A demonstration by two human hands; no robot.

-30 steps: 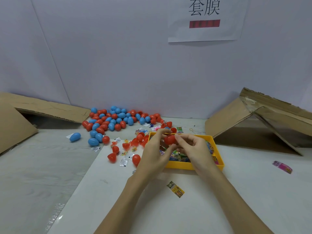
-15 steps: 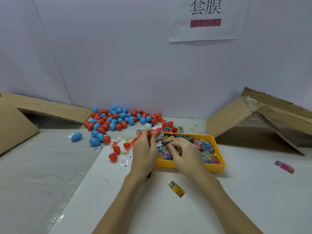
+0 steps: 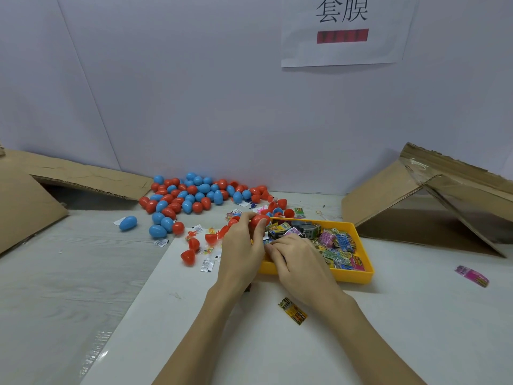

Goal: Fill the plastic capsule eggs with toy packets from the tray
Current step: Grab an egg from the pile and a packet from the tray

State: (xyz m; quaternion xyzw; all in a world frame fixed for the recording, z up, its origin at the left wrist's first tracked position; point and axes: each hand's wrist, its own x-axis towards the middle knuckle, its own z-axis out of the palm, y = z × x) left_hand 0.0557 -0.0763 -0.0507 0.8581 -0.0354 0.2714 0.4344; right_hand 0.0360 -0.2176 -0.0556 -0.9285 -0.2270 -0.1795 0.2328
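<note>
Two hands work at the tray (image 3: 358, 275). Left hand (image 3: 244, 245) grips a red egg (image 3: 259, 220). Right hand (image 3: 298, 259), fingers curled, digs among packets (image 3: 336, 243); whether it holds one is unclear.

Paper sign (image 3: 342, 30) on wall; cardboard flaps far left (image 3: 25, 201) and right (image 3: 433, 195) on table (image 3: 69, 287)

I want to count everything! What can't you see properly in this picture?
- Head view: the right hand covers the packets under it in the yellow tray; whether its fingertips pinch one is hidden.
- The left hand covers most of the red egg, so open or closed is unclear.
- Egg pile: overlapping, too small to count.
- Packet print: too blurred to read.
</note>
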